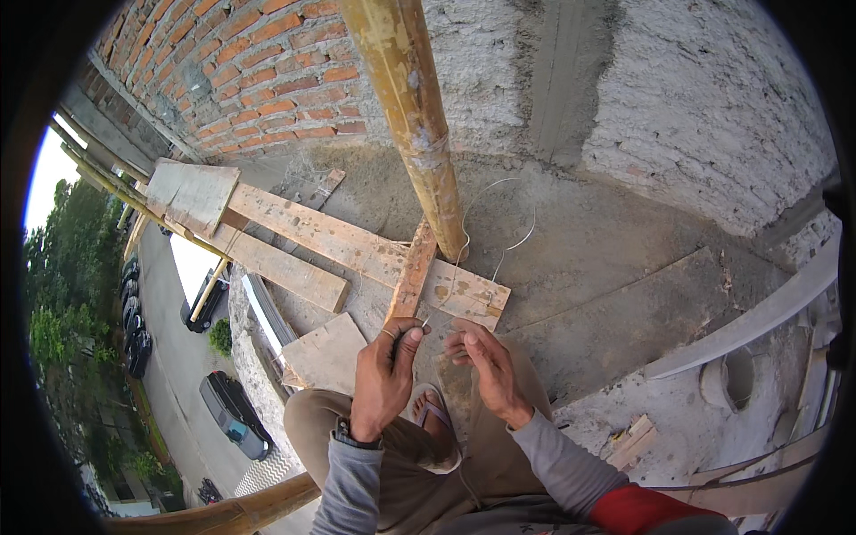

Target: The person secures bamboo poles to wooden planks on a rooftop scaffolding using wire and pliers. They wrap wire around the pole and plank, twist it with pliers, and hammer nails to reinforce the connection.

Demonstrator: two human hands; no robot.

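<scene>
My left hand [383, 382] is closed in a pinch, thumb against forefinger, on the end of a thin wire [533, 230]. My right hand [489, 367] hovers just beside it with its fingers curled in; what they hold, if anything, is too small to make out. Loose loops of the wire rise beyond my hands, around the foot of a bamboo pole [426, 147]. A short wooden batten [413, 272] leans against that foot, crossing a long plank [312, 230] that lies on the concrete.
Another plank [285, 272] and a board [189, 192] lie to the left, with a flat panel [325, 357] nearer me. At the left the ledge drops to a street with parked cars [234, 417]. A brick wall [259, 71] and a rough plastered wall [704, 98] stand ahead.
</scene>
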